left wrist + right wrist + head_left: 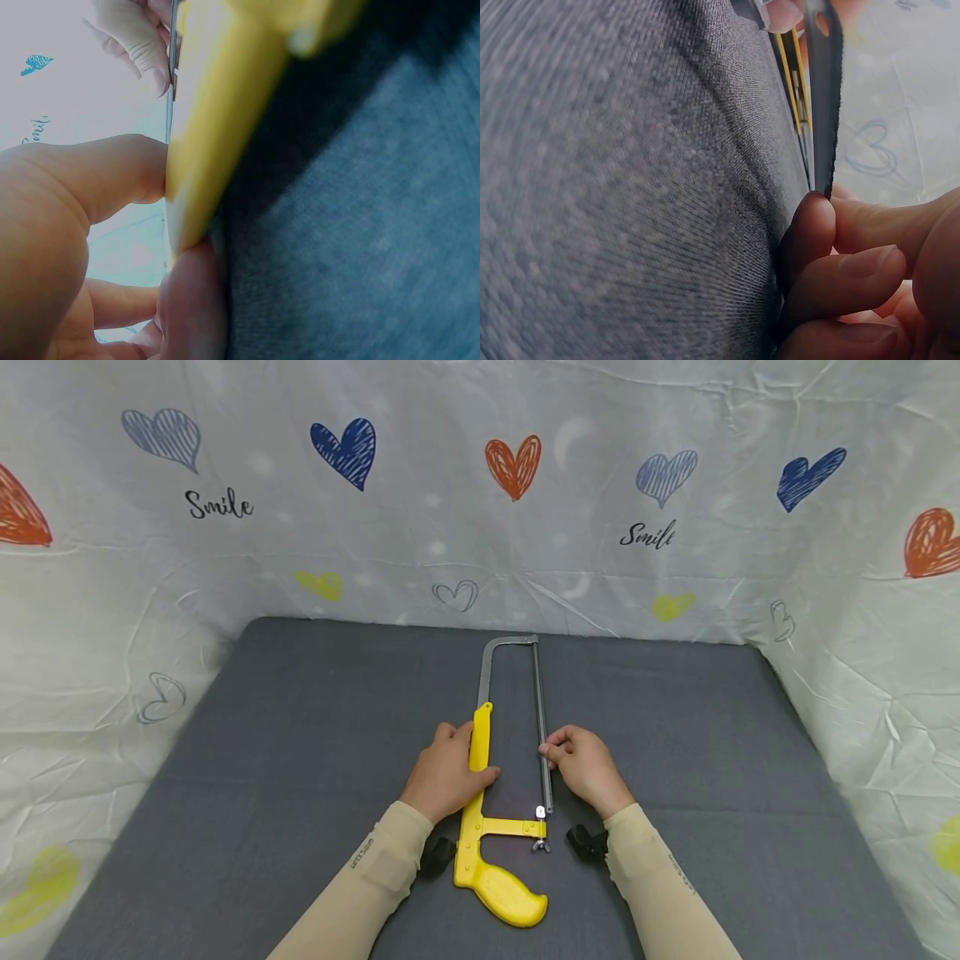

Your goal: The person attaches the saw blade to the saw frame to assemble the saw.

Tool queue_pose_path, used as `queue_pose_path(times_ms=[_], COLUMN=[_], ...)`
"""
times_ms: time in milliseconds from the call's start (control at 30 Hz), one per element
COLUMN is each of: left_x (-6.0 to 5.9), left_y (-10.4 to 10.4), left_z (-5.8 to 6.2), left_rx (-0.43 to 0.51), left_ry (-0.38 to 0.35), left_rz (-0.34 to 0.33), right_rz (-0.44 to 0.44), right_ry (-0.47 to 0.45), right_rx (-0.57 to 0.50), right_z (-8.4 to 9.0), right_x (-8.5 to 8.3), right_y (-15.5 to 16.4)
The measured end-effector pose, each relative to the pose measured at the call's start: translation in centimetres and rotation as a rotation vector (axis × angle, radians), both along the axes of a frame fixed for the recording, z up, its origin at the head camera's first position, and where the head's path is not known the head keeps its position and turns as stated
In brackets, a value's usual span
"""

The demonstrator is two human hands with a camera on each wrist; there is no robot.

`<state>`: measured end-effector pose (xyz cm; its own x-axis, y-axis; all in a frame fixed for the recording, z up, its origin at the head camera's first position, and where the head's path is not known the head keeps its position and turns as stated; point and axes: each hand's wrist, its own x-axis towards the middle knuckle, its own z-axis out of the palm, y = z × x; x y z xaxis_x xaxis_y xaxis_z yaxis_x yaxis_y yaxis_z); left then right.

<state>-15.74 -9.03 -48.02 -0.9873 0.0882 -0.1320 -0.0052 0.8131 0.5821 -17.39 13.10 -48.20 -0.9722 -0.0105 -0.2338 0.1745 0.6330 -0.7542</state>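
Both hands' grips [450, 772] [581, 764] on hacksaw [495, 793]

A hacksaw [501, 793] is laid flat on the surface [300, 760], its handle [501, 893] nearest the person and its frame end farthest away. The frame bar [481, 735] is held by the left hand [448, 772]; the blade [542, 727], lying right of that bar, is pinched by the fingers [557, 750] of the right hand [587, 768]. A sheet [480, 493] is hung behind and at both sides of the surface.
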Motion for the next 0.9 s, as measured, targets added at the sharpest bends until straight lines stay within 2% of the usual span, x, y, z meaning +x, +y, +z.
queue_pose_path(times_ms=[600, 900], left_x=[-0.39, -0.27], left_y=[0.11, 0.02], left_z=[0.05, -0.13], left_rx=[-0.005, -0.001], left_ry=[-0.001, -0.01], left_rz=[-0.009, -0.01], right_rz=[-0.003, 0.012], right_ry=[0.037, 0.044], right_rx=[0.01, 0.049], right_z=[-0.01, -0.21], right_x=[-0.32, -0.14], right_y=[0.1, -0.17])
